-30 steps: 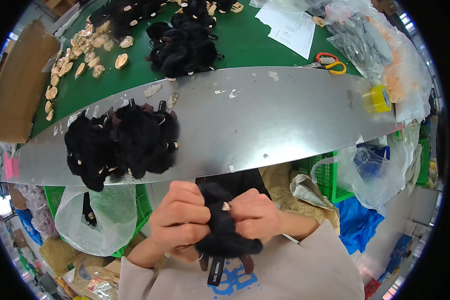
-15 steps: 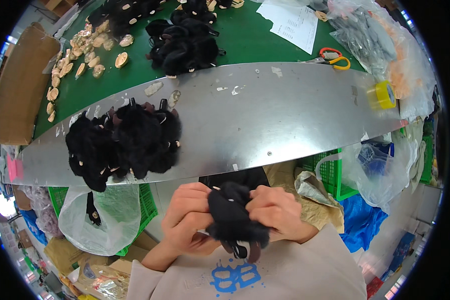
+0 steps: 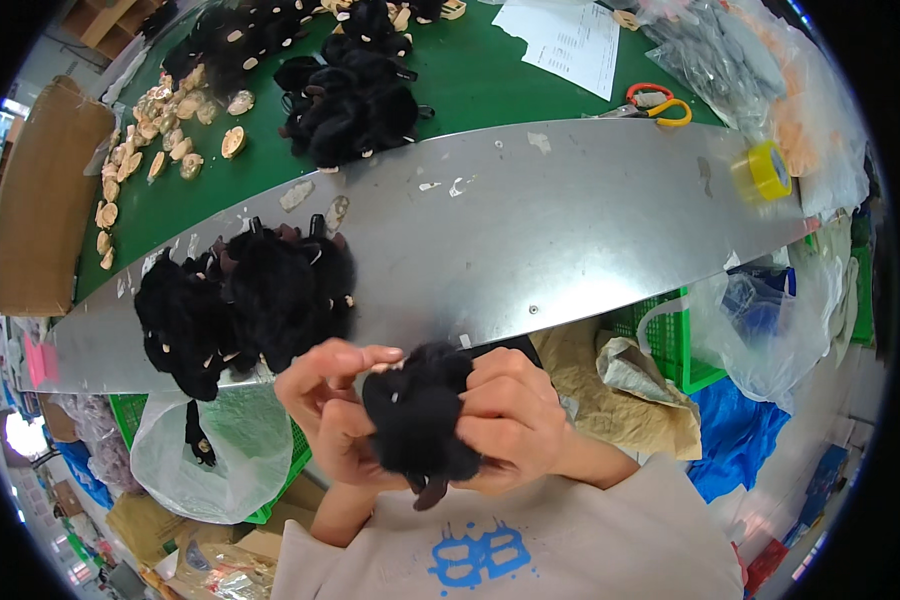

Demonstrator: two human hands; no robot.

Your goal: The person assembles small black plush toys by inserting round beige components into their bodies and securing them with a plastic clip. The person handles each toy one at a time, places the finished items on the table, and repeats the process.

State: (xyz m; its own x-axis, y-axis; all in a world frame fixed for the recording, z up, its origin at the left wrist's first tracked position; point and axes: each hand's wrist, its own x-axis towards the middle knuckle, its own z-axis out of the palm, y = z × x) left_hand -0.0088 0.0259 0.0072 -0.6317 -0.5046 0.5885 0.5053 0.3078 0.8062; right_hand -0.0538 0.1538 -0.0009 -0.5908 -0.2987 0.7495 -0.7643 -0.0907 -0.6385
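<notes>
In front of my chest I hold a small black plush toy piece [image 3: 420, 415], furry, with a brown ear-like flap at its lower end. My right hand [image 3: 515, 420] wraps round its right side, fingers curled into the fur. On the other side, my left hand [image 3: 335, 415] grips its left edge, the index finger stretched out over the top; the thumb is partly hidden. Beyond my hands, more black plush pieces [image 3: 285, 295] with brown flaps lie heaped on the metal table edge [image 3: 490, 230].
Another black plush pile [image 3: 355, 110] lies on the green tabletop [image 3: 470, 75], beside several beige shell-shaped parts [image 3: 233, 142]. Scissors [image 3: 660, 105] and yellow tape [image 3: 769, 170] lie at the right. Below the table stand a bag-lined crate [image 3: 210, 450] and a green crate [image 3: 665, 340].
The plush piece has moved slightly left and up and has turned in my hands. My left index finger has straightened out. The view has shifted slightly.
</notes>
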